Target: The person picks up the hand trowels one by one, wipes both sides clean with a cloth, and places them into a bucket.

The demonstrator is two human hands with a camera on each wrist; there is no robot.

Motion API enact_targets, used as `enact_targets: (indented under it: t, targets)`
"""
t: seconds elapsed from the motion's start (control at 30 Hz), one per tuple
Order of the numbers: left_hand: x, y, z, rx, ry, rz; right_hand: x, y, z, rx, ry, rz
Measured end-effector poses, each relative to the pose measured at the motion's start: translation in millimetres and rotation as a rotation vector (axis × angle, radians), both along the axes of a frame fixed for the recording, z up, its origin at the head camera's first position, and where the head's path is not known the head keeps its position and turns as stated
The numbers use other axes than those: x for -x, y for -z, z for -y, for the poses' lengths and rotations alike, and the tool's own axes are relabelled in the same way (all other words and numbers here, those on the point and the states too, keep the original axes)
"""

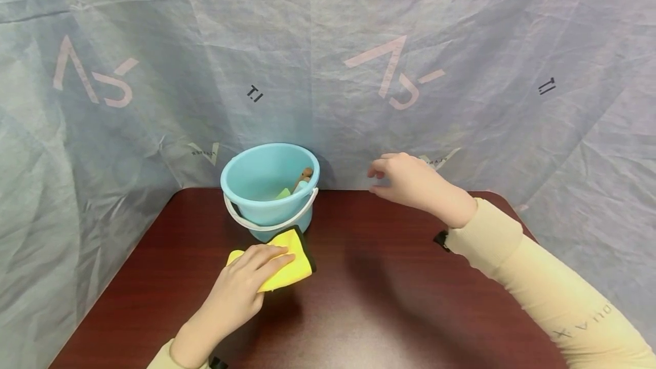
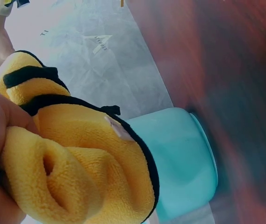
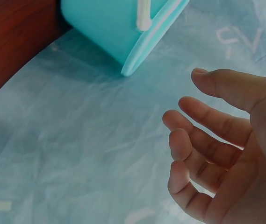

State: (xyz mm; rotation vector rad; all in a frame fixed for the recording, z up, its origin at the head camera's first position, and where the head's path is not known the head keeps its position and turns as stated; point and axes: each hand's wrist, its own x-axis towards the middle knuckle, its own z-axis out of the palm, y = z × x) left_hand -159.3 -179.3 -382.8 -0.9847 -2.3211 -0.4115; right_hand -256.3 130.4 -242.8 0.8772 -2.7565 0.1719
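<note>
My left hand (image 1: 238,286) grips a yellow cleaning cloth (image 1: 289,261) with black edging, held above the table just in front of a light blue bucket (image 1: 266,209). Up close in the left wrist view, the cloth (image 2: 95,140) looks fluffy and bunched, and covers part of the bucket (image 2: 179,158). To the right of the bucket, my right hand (image 1: 410,181) hovers in the air, fingers loosely bent and holding nothing. In the right wrist view that hand (image 3: 221,149) is apart from the bucket (image 3: 104,28).
Inside the bucket lie a green item (image 1: 283,193) and a brown item (image 1: 306,174), both partly hidden by the rim. A white handle (image 1: 271,226) hangs down its front. Behind the dark red table (image 1: 359,300) hangs a grey printed sheet (image 1: 328,73).
</note>
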Motion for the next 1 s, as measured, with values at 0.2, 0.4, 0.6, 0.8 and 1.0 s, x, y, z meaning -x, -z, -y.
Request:
enact_targets:
  t: [0.2,0.4,0.6,0.8,1.0]
  targets:
    - [-0.3,-0.4,0.1,0.018,-0.003,-0.002,-14.8,0.7,-27.8,0.007,0.04,-0.003]
    - [0.3,1.1,-0.2,0.018,-0.006,-0.024,-28.2,5.2,-53.5,0.028,0.087,-0.062]
    - [-0.1,3.3,0.8,0.014,-0.006,-0.044,-39.3,20.2,-82.8,0.1,0.127,-0.138]
    - [-1.1,7.0,3.9,0.006,-0.011,-0.045,-50.1,40.6,-110.7,0.137,0.209,-0.105]
    - [-1.8,9.8,4.8,0.013,-0.023,-0.039,-54.9,64.9,-140.4,0.149,0.303,-0.061]
